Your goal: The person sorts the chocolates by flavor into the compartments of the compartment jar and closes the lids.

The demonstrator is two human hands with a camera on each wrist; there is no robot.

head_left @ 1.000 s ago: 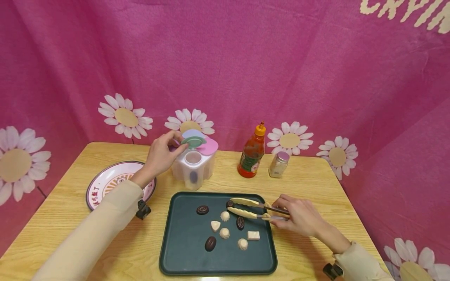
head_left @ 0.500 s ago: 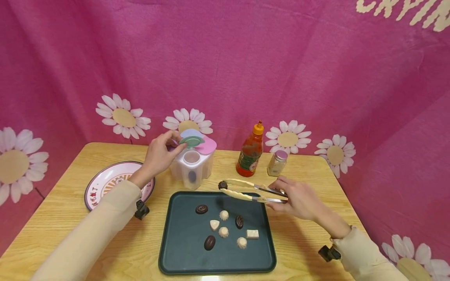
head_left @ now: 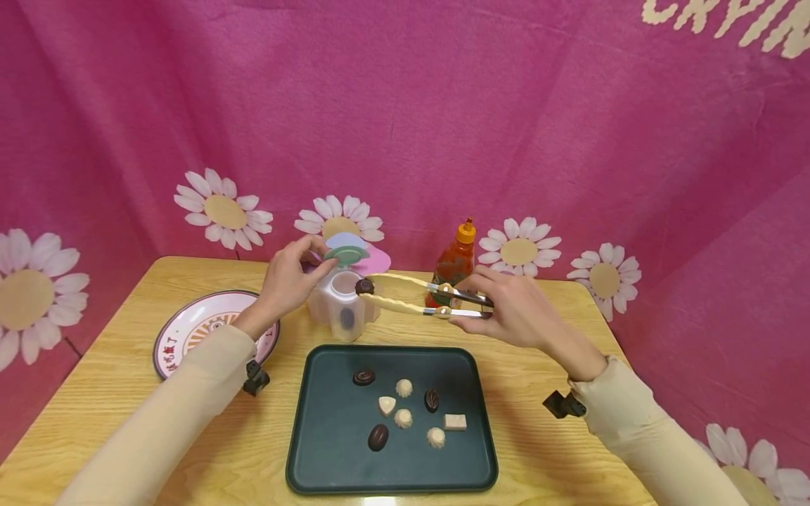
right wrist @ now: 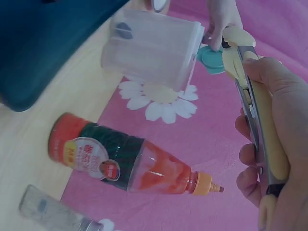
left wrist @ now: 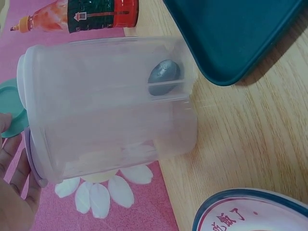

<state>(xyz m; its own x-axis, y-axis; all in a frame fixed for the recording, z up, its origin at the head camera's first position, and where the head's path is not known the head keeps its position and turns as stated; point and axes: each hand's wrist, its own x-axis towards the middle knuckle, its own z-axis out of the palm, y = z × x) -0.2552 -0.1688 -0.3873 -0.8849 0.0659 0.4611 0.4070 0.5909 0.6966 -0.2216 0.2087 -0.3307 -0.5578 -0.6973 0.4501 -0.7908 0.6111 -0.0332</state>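
My left hand [head_left: 287,277] pinches the raised green lid [head_left: 346,256] of a translucent multi-compartment container [head_left: 324,309]. Under that lid the round opening is uncovered. A dark oval piece [left wrist: 164,77] shows through the container's wall in the left wrist view. My right hand [head_left: 519,309] grips cream-tipped tongs [head_left: 399,305], which hold a dark round chocolate [head_left: 364,287] just right of the opening. Below, a dark green tray [head_left: 335,464] carries several white and dark chocolates, among them a dark oval one [head_left: 378,437] and a white rectangular one [head_left: 455,422].
Behind the tongs stands a red sauce bottle [head_left: 454,263], partly covered by the right hand. A small glass jar [right wrist: 53,211] is beside it. At the left lies a patterned plate [head_left: 166,337], partly under the left forearm. A pink flowered cloth [head_left: 405,140] hangs behind the table.
The right hand has lifted the dark round chocolate off the tray with the tongs and carried it up and left to the container's opening. The left hand stays at the green lid.
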